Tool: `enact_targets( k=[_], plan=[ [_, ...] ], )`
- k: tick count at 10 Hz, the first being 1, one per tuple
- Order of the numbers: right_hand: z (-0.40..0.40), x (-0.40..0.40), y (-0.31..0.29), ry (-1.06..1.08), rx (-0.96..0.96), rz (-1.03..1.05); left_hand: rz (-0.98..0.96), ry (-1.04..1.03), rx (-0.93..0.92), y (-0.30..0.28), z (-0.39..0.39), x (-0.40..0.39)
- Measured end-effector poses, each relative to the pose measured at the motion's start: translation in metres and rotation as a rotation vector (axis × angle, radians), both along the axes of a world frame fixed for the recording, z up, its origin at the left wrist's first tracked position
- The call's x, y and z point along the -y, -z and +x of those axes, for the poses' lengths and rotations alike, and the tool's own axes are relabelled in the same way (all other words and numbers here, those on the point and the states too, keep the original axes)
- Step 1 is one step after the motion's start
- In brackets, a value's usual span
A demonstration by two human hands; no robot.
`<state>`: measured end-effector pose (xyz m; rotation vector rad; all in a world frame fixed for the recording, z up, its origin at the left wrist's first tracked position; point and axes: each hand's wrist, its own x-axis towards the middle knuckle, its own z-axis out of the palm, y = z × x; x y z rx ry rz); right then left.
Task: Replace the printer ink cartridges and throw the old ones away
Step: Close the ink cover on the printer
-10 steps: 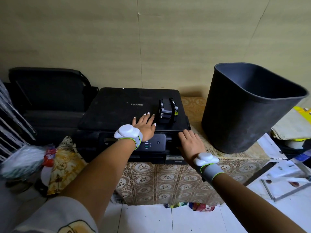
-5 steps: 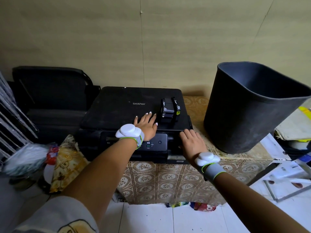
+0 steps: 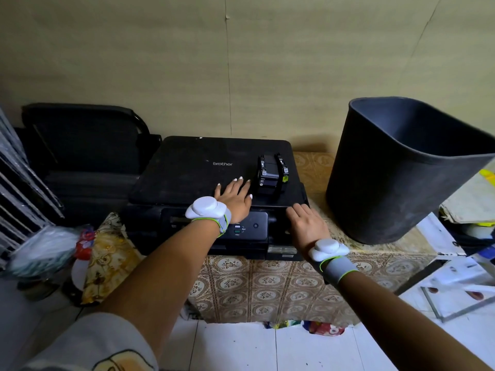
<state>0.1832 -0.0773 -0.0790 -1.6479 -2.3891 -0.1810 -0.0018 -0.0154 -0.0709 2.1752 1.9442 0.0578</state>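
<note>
A black Brother printer (image 3: 192, 167) sits on a low table covered with a patterned cloth (image 3: 267, 285). Two black ink cartridges (image 3: 270, 174) stand upright side by side on the right part of its lid. My left hand (image 3: 235, 198) lies flat on the lid's front edge, fingers spread, just left of the cartridges and holding nothing. My right hand (image 3: 305, 223) rests flat on the printer's front right corner, over the small cover there, fingers slightly apart and empty. A tall dark waste bin (image 3: 388, 183) stands on the table to the right of the printer.
A black chair (image 3: 80, 135) stands against the wall at left. A slatted rack (image 3: 16, 188) and a plastic bag (image 3: 45, 250) sit at far left. Papers and a glass-topped frame (image 3: 460, 285) lie at the right. White tiled floor (image 3: 241, 349) lies below.
Both hands stay on the printer in nearly the same places; only the camera view has shifted slightly.
</note>
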Motion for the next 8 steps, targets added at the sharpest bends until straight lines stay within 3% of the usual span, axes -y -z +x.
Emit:
enact_targets(
  k=[6, 7, 8],
  plan=[
    [0.008, -0.009, 0.002, -0.013, 0.026, -0.077, -0.098, 0.102, -0.123, -0.019, -0.008, -0.01],
    [0.016, -0.018, -0.015, 0.023, 0.012, -0.173, -0.124, 0.096, -0.045, -0.041, -0.008, -0.016],
    [0.02, -0.026, -0.03, 0.135, -0.162, -0.093, -0.122, 0.053, 0.136, -0.054, -0.005, -0.02]
  ],
)
